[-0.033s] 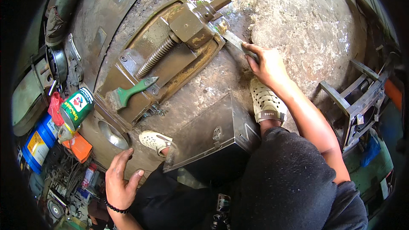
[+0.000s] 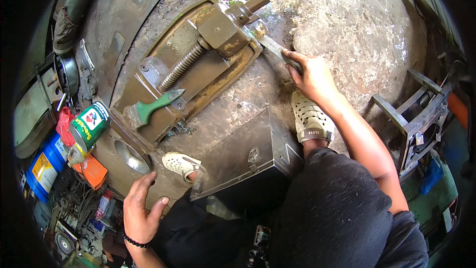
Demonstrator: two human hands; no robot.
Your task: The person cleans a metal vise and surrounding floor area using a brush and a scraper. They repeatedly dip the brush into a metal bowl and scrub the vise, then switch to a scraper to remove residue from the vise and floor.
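Observation:
My right hand (image 2: 314, 78) grips a flat grey metal strip (image 2: 275, 48), whose far end touches the right end of a heavy metal machine vise (image 2: 216, 29). Most of the strip's near end is hidden by my fingers. The vise is coated in brown, wet-looking grime and has a threaded screw (image 2: 181, 68) along its middle. A paintbrush with a green handle (image 2: 157, 104) lies across the vise's near left part. My left hand (image 2: 141, 213), with a dark bead bracelet at the wrist, is raised at lower left, fingers apart and holding nothing.
A metal box (image 2: 238, 151) stands between my legs. On the left are a metal bowl (image 2: 132, 156), a green can (image 2: 89, 126), a blue bucket (image 2: 48, 165) and several cluttered tools and parts. A metal frame (image 2: 414, 114) stands at right on the stained concrete floor (image 2: 347, 15).

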